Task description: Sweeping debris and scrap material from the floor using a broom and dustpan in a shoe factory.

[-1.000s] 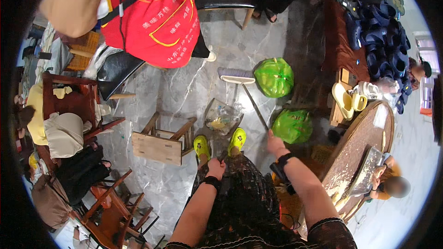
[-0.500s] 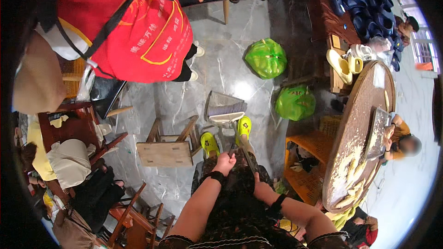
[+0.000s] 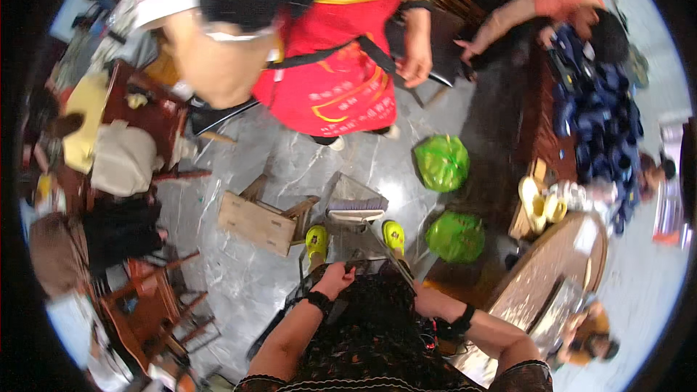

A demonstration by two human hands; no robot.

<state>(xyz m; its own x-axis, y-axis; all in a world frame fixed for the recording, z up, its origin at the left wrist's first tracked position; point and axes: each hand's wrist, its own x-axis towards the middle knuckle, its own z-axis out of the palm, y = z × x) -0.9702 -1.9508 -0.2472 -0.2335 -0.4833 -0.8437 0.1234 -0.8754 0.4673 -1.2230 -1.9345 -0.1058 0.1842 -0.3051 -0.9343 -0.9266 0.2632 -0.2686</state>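
On the floor before my feet lies a grey dustpan [image 3: 354, 190], with a broom head [image 3: 356, 214] of greyish-purple bristles resting in or against it. Long thin handles rise from there toward my lap. My left hand [image 3: 336, 279] is closed round a dark handle, mostly hidden by the fingers. At the upper end of a pale long handle [image 3: 393, 255] is my right hand [image 3: 421, 299], closed and partly hidden against my dark patterned dress. Which handle belongs to the broom and which to the dustpan I cannot tell.
A wooden stool [image 3: 258, 223] stands left of my yellow clogs [image 3: 393, 236]. Two green bags [image 3: 441, 163] sit on the right, near a large round woven tray [image 3: 552, 258]. A person in a red apron [image 3: 341, 98] stands ahead. Wooden chairs [image 3: 149, 294] are at left.
My view has tilted up, so floor things sit lower in the picture. The aproned person has shifted right and another person in orange shows at far right. Both my hands keep their grip.
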